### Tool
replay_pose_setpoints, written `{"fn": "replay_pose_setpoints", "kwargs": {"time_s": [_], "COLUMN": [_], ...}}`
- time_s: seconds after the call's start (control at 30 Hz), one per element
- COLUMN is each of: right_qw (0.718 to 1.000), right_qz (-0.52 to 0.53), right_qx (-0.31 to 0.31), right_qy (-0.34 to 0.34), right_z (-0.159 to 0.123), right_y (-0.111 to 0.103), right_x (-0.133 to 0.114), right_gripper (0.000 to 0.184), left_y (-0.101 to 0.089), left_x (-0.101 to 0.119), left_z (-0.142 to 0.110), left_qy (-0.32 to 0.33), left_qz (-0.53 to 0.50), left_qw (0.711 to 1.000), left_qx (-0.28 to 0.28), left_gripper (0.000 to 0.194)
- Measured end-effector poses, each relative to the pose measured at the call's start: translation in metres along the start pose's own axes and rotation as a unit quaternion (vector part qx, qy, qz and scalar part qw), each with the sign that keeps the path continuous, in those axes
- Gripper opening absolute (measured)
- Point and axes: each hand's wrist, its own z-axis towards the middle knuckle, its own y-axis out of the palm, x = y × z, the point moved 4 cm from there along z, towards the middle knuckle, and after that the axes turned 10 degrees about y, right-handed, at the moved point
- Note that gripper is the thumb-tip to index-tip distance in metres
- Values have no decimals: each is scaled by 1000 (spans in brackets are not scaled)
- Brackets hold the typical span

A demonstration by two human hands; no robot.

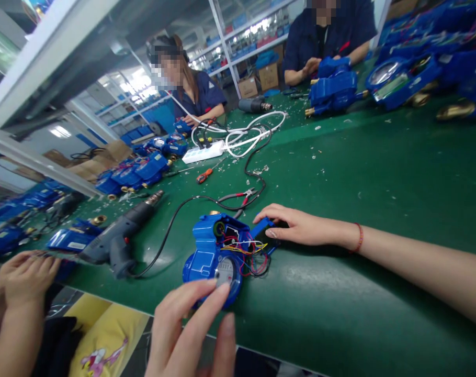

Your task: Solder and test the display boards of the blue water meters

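A blue water meter (206, 246) lies on the green table in front of me, its housing open and red, yellow, black and white wires (257, 256) spilling out on the right. My right hand (296, 226) holds a small blue cover (262, 227) beside the wires, thumb on the near side and fingers over the far side. Nearer to the camera, my left hand (194, 330) is raised by the round dial (225, 270). Its fingers are apart with nothing between them; whether a fingertip touches the meter I cannot tell.
A heat gun (120, 235) lies left of the meter, its black cord curving behind. Beyond are cutters (246, 195), an orange screwdriver (204, 175) and a white power strip (203, 152). More blue meters (334, 86) line the table. A co-worker's hands (26, 277) are at the left.
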Motion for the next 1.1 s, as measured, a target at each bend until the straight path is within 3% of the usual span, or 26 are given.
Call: {"fn": "replay_pose_setpoints", "kwargs": {"time_s": [0.17, 0.2, 0.3, 0.4, 0.53, 0.7, 1.0, 1.1], "right_qw": [998, 997, 990, 975, 909, 873, 886, 895], "right_qz": [36, 49, 95, 177, 387, 456, 429, 410], "right_qx": [54, 62, 94, 110, 72, 61, 98, 108], "right_qy": [14, 21, 47, 80, 133, 163, 144, 142], "right_z": [-2, -3, -6, -9, -9, -10, -13, -13], "right_y": [-3, -4, -7, -4, 9, 14, 11, 10], "right_x": [1, 0, -6, -14, -17, -18, -18, -17], "right_gripper": [24, 25, 25, 23, 28, 28, 31, 30], "left_y": [50, 59, 70, 65, 52, 44, 32, 29], "left_x": [6, 4, -7, -22, -39, -44, -54, -58], "left_z": [58, 63, 67, 64, 55, 49, 44, 42], "left_qy": [48, 50, 45, 37, 18, 25, 5, -3], "left_qz": [57, 64, 66, 63, 73, 64, 41, 38], "left_qw": [989, 985, 982, 983, 983, 988, 997, 997], "left_qx": [-130, -149, -169, -171, -170, -141, -69, -70], "left_gripper": [45, 42, 7, 9, 7, 10, 9, 11]}}
